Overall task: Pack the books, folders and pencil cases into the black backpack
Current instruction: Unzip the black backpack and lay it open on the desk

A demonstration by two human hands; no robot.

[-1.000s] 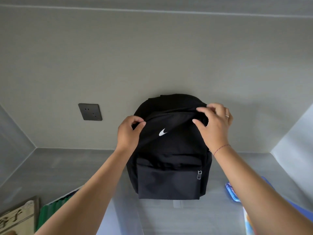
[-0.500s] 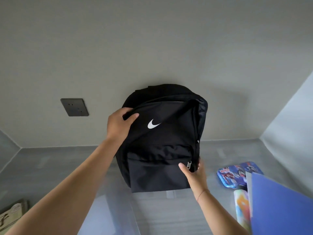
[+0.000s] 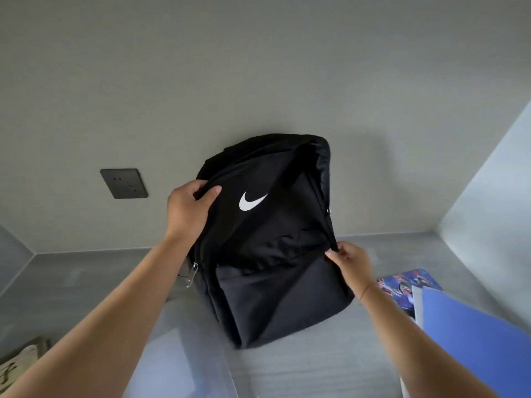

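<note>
The black backpack (image 3: 275, 254) with a white swoosh stands upright on the grey desk (image 3: 71, 282) against the wall, tilted a little to the right. My left hand (image 3: 189, 208) grips the fabric at its upper left edge. My right hand (image 3: 349, 261) pinches the zip line on its right side, about halfway down. The main zip gapes along the top and right side. A blue folder (image 3: 471, 340) lies at the lower right. Behind it a blue illustrated pencil case (image 3: 402, 282) rests flat on the desk.
A dark wall socket (image 3: 124, 183) sits left of the backpack. A book with a beige cover (image 3: 20, 366) lies at the lower left edge. A clear plastic sheet (image 3: 178, 354) lies in front of the backpack. A side wall (image 3: 494, 196) closes the desk on the right.
My right hand left the top of the backpack, dropped down its right side and now pinches the zip line midway. The right side has opened up. My left hand kept its hold.
</note>
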